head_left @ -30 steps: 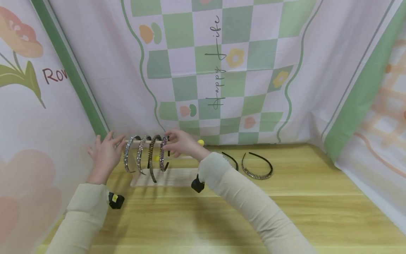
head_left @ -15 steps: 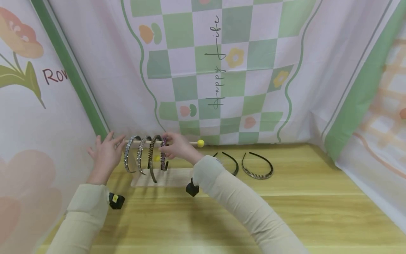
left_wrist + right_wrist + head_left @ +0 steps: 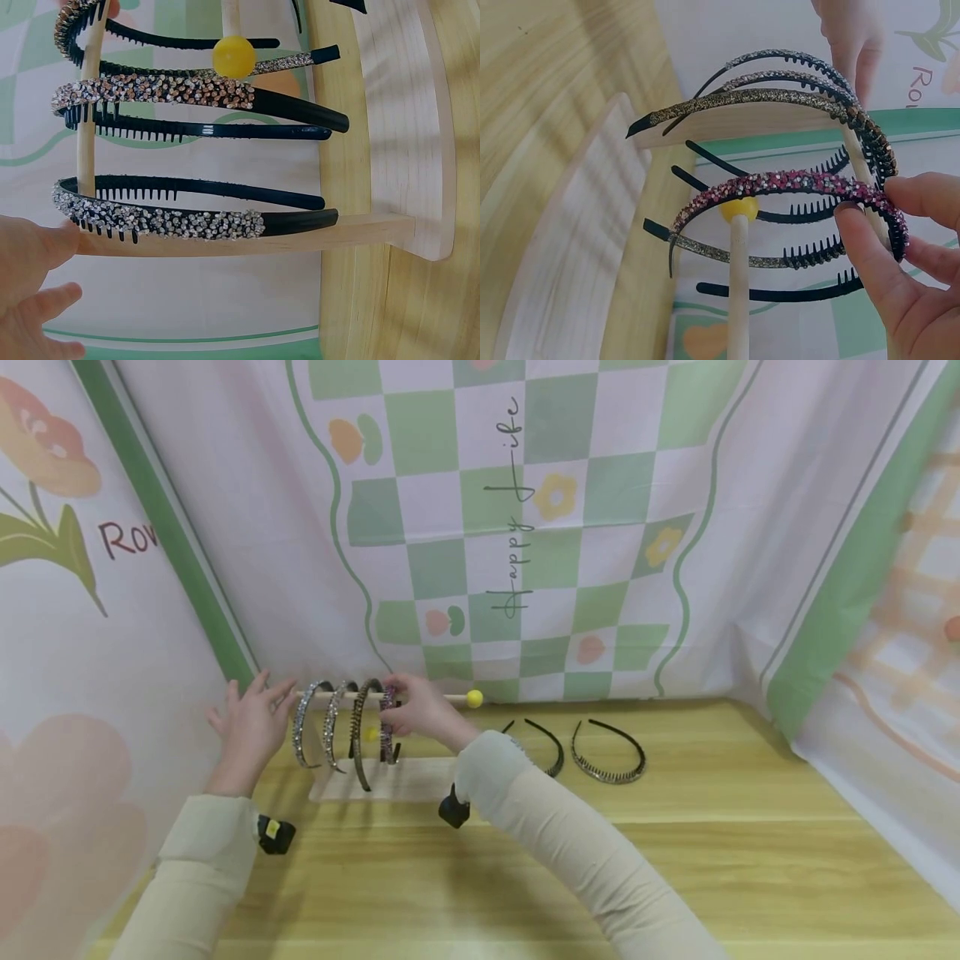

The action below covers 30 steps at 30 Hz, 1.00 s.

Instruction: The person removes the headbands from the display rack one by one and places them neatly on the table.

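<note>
In the head view my right hand (image 3: 427, 710) pinches a pink-and-silver jeweled headband (image 3: 780, 182) near its top, between thumb and fingers. That headband hangs round the upper wooden bar of a headband stand (image 3: 247, 244). My left hand (image 3: 255, 718) is at the left end of this bar, thumb and index finger pinching the top of the stand's post, the other fingers spread. Between the hands hang a bronze toothed headband (image 3: 358, 735) and two silvery rhinestone headbands, the outer one (image 3: 300, 727) closest to my left hand.
Two dark headbands lie on the wooden table right of the stand: one (image 3: 609, 777) in full view, the other (image 3: 558, 747) partly behind my right sleeve. A yellow ball (image 3: 475, 699) caps the upper bar's right end. Printed curtains (image 3: 525, 527) stand behind and at both sides.
My right hand has shifted slightly left along the bar with the pink headband, bringing it nearer the bronze one; the yellow end ball shows more fully. The left hand stays put.
</note>
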Available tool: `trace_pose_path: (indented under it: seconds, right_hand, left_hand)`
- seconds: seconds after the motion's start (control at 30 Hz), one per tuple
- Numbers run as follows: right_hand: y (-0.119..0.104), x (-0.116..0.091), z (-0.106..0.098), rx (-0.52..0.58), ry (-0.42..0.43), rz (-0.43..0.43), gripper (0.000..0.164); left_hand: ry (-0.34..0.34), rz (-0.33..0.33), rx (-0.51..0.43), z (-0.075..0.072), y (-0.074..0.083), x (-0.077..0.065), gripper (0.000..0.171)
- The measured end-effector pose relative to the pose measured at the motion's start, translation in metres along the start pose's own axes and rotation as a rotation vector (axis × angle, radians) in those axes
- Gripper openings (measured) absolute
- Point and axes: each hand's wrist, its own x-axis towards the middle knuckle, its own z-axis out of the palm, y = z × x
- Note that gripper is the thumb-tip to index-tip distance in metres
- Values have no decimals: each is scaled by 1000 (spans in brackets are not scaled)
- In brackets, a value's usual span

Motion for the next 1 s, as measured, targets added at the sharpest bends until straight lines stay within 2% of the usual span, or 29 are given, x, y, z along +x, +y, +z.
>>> trace_pose_path:
  seconds: [0.3,0.47,0.77,1.0]
  right_hand:
    - [-1,-3,-6,-18,3,-13,54]
    - [-5,-6,-13,30,13,-6,53]
    - [-12,-16,-29,44,3,23,55]
    - [-17,-24,-41,104,-3,11,55]
  left_hand:
    - [8,-1,-2,0,1,1,37]
    - [2,-6,-1,0,1,1,37]
    - [1,-7,-3,0,1,0,37]
    - [-2,-11,-10,-1,1,-1,37]
